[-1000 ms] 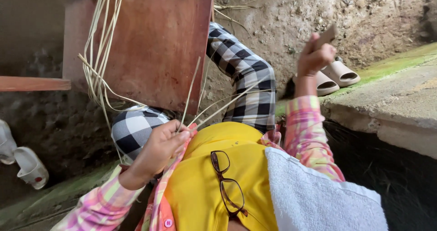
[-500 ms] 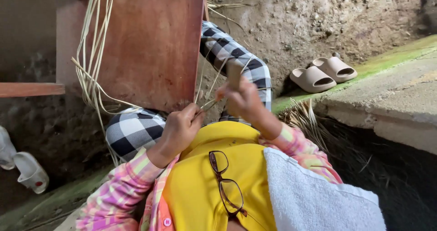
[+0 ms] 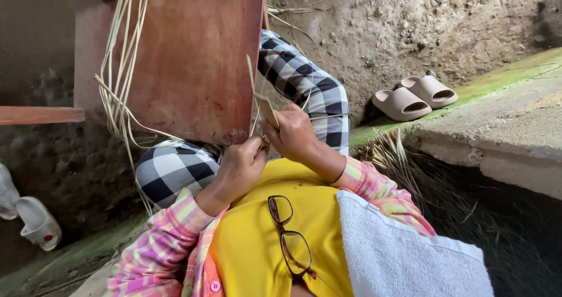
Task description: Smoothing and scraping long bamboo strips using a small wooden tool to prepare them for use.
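- Hands meet above my lap: my left hand pinches a pale reed strip.
- My right hand grips a small flat tool against it.
- Reddish board stands just behind.

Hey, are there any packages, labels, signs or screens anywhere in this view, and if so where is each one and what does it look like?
None in view: no packages, labels, signs or screens.
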